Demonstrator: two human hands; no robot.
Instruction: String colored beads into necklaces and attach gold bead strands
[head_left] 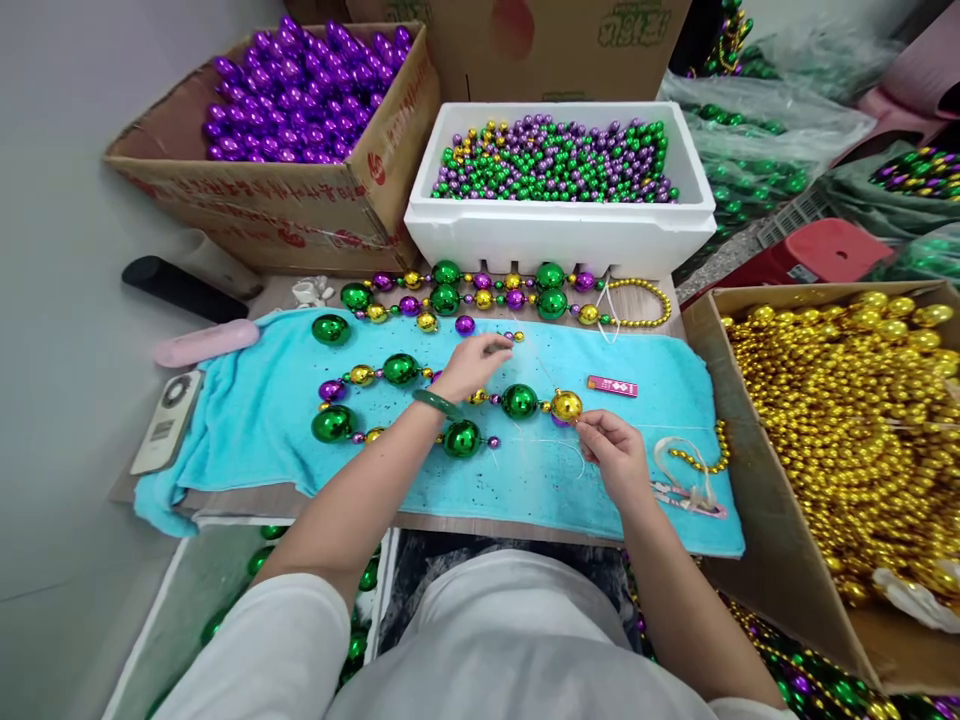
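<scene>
On a turquoise towel [262, 400] lies a strand of large green, gold and purple beads, bent in a loop. My left hand [472, 367] reaches over the strand's upper row, a green bangle on its wrist. Its thumb and fingers are apart, close to some loose small beads [518, 337]. At the strand's right end, my right hand [615, 455] pinches beside a large gold bead [566, 405]; a purple bead shows partly beneath it. A large green bead [519, 401] lies left of the gold one. Thin clear thread trails over the towel.
Behind the towel lies a second bead necklace [446, 299]. A white foam box [562, 225] of small beads and a carton [247, 190] of purple beads stand beyond. Right is a carton [780, 470] of gold beads. A phone [166, 422] and scissors [690, 500] lie on the towel.
</scene>
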